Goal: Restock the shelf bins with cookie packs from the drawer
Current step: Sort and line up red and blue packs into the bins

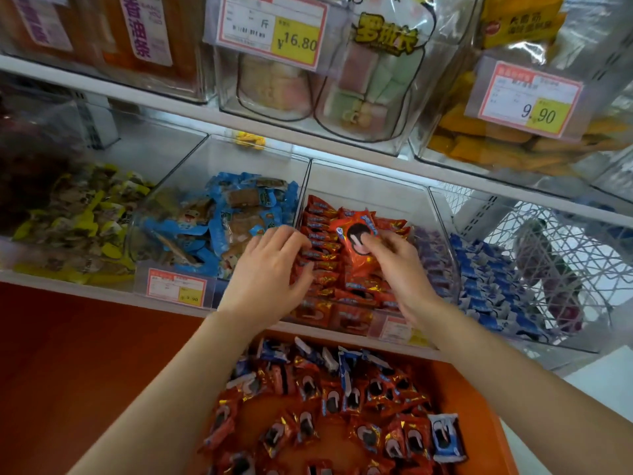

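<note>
A clear shelf bin in the middle holds rows of red cookie packs. My right hand pinches one red cookie pack with a dark cookie printed on it, held upright over the bin. My left hand reaches in beside it, fingers spread and lightly curled, resting on the left rows of red packs. Below the shelf, the open orange drawer holds several loose red cookie packs and a few blue ones.
Neighbouring clear bins hold blue snack packs, yellow-wrapped sweets and blue-white packs. A white wire basket stands at right. The upper shelf carries bagged snacks and price tags. An orange panel lies at left.
</note>
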Motion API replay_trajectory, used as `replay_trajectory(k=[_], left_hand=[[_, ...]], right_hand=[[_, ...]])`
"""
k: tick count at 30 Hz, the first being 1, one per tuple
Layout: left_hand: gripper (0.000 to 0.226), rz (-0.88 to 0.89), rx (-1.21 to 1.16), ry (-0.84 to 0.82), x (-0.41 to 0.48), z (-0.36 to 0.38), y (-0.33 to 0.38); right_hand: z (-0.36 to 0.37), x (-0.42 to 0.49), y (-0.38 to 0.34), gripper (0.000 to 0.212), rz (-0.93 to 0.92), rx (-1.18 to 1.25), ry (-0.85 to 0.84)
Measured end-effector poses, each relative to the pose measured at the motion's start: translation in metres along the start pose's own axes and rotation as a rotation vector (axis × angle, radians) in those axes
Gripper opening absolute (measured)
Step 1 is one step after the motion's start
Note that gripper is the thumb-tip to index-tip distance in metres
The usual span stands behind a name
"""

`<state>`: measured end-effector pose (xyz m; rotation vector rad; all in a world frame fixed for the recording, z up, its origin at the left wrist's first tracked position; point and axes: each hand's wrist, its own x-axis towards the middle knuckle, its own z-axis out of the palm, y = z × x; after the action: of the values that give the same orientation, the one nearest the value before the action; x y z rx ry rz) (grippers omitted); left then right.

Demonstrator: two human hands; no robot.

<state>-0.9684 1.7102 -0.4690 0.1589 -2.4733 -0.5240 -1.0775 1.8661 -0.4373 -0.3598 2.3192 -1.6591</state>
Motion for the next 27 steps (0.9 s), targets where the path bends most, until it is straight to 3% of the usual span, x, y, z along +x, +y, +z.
replay_trajectory(k=[3, 4, 6, 10, 18, 27], left_hand=[[0.036, 0.156, 0.142, -0.112, 0.012, 0.003, -0.023], [0.036, 0.197, 0.177, -0.143, 0.015, 0.004, -0.029], [0.036, 0.259, 0.225, -0.173, 0.016, 0.007, -0.036], [0.037, 0.319, 0.245, -0.148, 0.013, 0.012, -0.042], [0.031, 0.370, 0.200, -0.125, 0.012, 0.021, -0.051], [0.026, 0.377, 0.163, -0.109, 0.012, 0.022, -0.053]], right_hand=[[0.004, 0.047, 0.009, 0.063, -0.015, -0.140, 0.051], [0.005, 0.063, 0.013, 0.066, -0.022, -0.198, 0.041], [0.011, 0.087, 0.013, 0.052, -0.021, -0.287, 0.003], [0.024, 0.128, 0.007, 0.049, -0.032, -0.346, -0.012], [0.052, 0.179, 0.004, 0.027, -0.390, -0.733, 0.082], [0.065, 0.194, 0.016, 0.028, -0.450, -0.806, 0.078]])
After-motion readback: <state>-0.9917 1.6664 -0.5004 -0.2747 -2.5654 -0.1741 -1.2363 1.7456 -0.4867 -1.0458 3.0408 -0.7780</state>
